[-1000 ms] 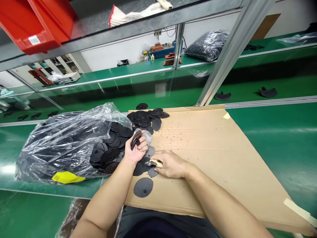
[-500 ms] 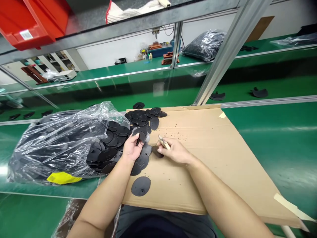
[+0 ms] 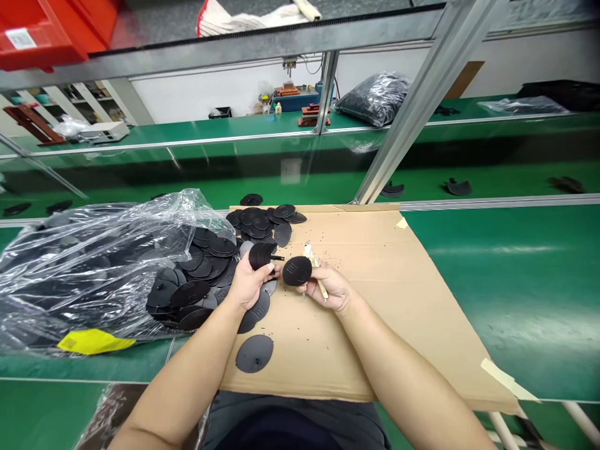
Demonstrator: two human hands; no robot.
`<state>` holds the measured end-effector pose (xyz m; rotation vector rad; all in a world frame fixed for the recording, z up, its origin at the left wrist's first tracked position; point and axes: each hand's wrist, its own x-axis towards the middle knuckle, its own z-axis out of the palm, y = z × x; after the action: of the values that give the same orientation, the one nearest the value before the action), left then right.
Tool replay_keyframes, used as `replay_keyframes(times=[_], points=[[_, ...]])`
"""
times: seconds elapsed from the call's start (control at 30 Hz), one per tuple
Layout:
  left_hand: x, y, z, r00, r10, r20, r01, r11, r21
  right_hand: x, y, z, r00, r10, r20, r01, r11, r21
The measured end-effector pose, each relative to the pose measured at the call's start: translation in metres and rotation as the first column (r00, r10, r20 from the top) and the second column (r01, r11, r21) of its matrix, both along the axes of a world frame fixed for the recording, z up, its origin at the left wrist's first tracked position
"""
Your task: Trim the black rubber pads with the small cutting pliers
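Observation:
My left hand (image 3: 246, 287) grips a black curved plastic piece (image 3: 260, 254) with a short stem pointing right. In my right hand (image 3: 334, 289) a thin black oval disc (image 3: 297, 270) with raised marks is pinched, face up. The same hand also keeps a slim cream-handled tool (image 3: 309, 251), its tip pointing away from me; its exact kind is unclear. Both hands are close together over a cardboard sheet (image 3: 375, 319). Left of them lies a heap of black oval discs (image 3: 201, 269), spilling from a clear plastic bag (image 3: 94, 262). One single disc (image 3: 254, 354) lies nearer to me.
Small dark scraps are scattered over the cardboard. Beyond it runs a green belt (image 3: 225, 169) carrying several black pieces. A slanted metal post (image 3: 398, 112) rises at the cardboard's far edge. Overhead are a metal shelf (image 3: 225, 53) and a red bin (image 3: 42, 37).
My right hand has lifted the oval disc off the cardboard and turned it face up beside my left hand. The piece in my left hand has tilted, showing its stem. The view has shifted right.

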<state>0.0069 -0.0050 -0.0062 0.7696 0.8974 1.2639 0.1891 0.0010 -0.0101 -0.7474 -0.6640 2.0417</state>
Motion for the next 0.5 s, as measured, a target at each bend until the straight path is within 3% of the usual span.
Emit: replay_keyframes(times=[0.13,0.23,0.3,0.4,0.5], points=[[0.000,-0.003,-0.005,0.990,-0.113,-0.082,0.116,0.993,0.037,-0.002,0.001,-0.004,1.000,-0.007,0.025,0.006,1.000,0.025],[0.001,-0.005,-0.010,0.960,-0.117,-0.255,0.146,0.984,0.099,-0.005,0.002,-0.008,0.996,-0.037,0.077,0.033,0.998,0.051],[0.003,-0.006,-0.012,0.948,-0.056,-0.315,0.100,0.987,0.126,-0.009,0.001,-0.009,0.990,-0.060,0.125,0.052,0.997,0.065],[0.005,-0.004,-0.011,0.973,0.023,-0.231,-0.011,0.998,0.055,-0.013,-0.003,-0.007,0.966,-0.141,0.218,0.112,0.984,0.137],[0.006,-0.001,-0.006,0.987,0.076,-0.139,-0.081,0.996,-0.032,-0.014,-0.006,-0.005,0.890,-0.293,0.349,0.154,0.914,0.375]])
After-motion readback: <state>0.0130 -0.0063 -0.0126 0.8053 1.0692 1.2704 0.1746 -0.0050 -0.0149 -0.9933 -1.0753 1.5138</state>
